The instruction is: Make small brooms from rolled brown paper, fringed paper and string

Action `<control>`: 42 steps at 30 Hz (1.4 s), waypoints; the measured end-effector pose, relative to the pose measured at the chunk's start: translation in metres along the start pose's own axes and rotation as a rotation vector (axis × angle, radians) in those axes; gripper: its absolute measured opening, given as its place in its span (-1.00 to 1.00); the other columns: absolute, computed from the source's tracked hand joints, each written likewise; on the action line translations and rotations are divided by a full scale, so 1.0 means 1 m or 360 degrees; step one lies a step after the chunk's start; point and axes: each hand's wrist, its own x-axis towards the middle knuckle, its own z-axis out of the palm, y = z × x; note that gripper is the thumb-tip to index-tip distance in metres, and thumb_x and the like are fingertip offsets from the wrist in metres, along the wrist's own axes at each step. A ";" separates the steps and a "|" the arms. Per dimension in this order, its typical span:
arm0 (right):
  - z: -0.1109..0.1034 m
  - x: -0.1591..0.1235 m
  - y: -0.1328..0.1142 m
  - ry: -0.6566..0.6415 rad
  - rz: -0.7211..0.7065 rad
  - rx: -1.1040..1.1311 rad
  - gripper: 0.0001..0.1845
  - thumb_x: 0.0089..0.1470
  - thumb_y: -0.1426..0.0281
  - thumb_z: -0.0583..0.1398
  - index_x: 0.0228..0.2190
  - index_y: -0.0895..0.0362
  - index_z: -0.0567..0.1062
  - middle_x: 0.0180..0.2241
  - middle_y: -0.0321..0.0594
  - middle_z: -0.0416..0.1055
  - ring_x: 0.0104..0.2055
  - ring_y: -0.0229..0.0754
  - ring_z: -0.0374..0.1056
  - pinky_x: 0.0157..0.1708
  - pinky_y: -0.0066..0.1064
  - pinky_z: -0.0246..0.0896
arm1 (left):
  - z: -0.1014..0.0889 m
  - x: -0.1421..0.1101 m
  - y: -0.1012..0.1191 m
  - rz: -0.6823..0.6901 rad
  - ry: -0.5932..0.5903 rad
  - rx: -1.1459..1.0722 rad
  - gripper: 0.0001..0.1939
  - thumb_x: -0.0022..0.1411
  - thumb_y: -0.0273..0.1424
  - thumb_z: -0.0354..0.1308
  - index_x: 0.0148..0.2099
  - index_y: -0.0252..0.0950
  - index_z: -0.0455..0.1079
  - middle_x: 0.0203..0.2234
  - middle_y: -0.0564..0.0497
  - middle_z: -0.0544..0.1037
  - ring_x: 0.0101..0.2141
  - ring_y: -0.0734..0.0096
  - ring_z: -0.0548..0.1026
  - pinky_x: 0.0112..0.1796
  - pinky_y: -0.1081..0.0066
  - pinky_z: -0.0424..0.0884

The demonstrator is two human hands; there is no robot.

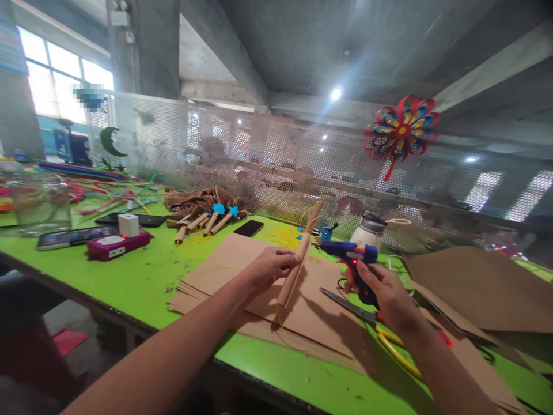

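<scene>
From the head view, our two hands are apart, each with its own hold. The left hand [273, 266] pinches a brown paper roll [288, 286] between thumb and fingers, slanting it above the stack of brown paper [332, 333] on the green table [244, 353]. Our right hand [386, 291] is wrapped around the handle of a blue glue gun [352, 251], whose red light is lit. The nozzle points left at the roll and sits just beside it; we cannot tell whether it touches, nor whether the trigger is pressed.

To work well here, we should keep the roll steady and let only the gun travel, laying a thin, even line of glue. Our left fingertips are near the nozzle, so we had best keep them off the hot path. A yellow string [278, 319] dangles from the roll's lower end and could catch in wet glue; we do well to hold it clear. The scissors [349, 306] lie beneath our right forearm and hand, pointing towards the roll, so we should mind the blades when lowering the gun.
</scene>
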 end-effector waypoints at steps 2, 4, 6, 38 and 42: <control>-0.001 -0.001 0.000 -0.0016 0.0000 -0.0020 -0.61 0.09 0.11 0.12 -0.53 0.17 0.41 -0.56 -0.24 0.33 -0.50 -0.25 0.23 -0.47 -0.41 0.09 | -0.001 0.000 0.000 0.0000 -0.0007 -0.0011 -0.75 -0.18 -0.33 0.34 -0.47 -0.43 0.45 -0.61 0.04 0.39 -0.55 0.56 0.31 -0.47 0.51 0.21; -0.002 -0.001 0.000 -0.0039 -0.0005 -0.0033 -0.60 0.09 0.10 0.11 -0.53 0.17 0.41 -0.56 -0.24 0.33 -0.50 -0.24 0.22 -0.47 -0.40 0.09 | -0.001 0.001 -0.001 0.0004 -0.0013 -0.0016 -0.75 -0.18 -0.33 0.35 -0.49 -0.43 0.44 -0.62 0.05 0.38 -0.54 0.56 0.31 -0.46 0.51 0.21; -0.003 -0.002 -0.001 -0.0071 -0.0011 -0.0051 -0.60 0.10 0.11 0.11 -0.53 0.17 0.41 -0.57 -0.24 0.33 -0.50 -0.23 0.22 -0.47 -0.40 0.08 | -0.002 0.001 -0.001 0.0005 -0.0017 -0.0024 -0.75 -0.17 -0.33 0.34 -0.49 -0.43 0.45 -0.62 0.04 0.39 -0.53 0.55 0.32 -0.44 0.50 0.23; -0.002 0.000 -0.006 -0.0072 0.0135 0.0495 -0.69 0.07 0.18 0.16 -0.48 0.18 0.43 -0.52 -0.24 0.31 -0.52 -0.27 0.19 -0.46 -0.39 0.18 | -0.002 -0.004 0.004 -0.0032 -0.0180 -0.0087 -0.77 -0.13 -0.37 0.34 -0.44 -0.44 0.44 -0.60 -0.01 0.45 -0.56 0.54 0.37 -0.47 0.49 0.25; -0.005 -0.001 -0.005 -0.0128 0.0172 0.0593 -0.72 0.11 0.21 0.13 -0.32 0.18 0.47 -0.51 -0.25 0.30 -0.51 -0.27 0.16 -0.45 -0.39 0.18 | -0.002 -0.005 0.005 -0.0042 -0.0175 -0.0131 -0.77 -0.12 -0.38 0.34 -0.44 -0.44 0.43 -0.60 0.00 0.44 -0.57 0.57 0.35 -0.47 0.51 0.25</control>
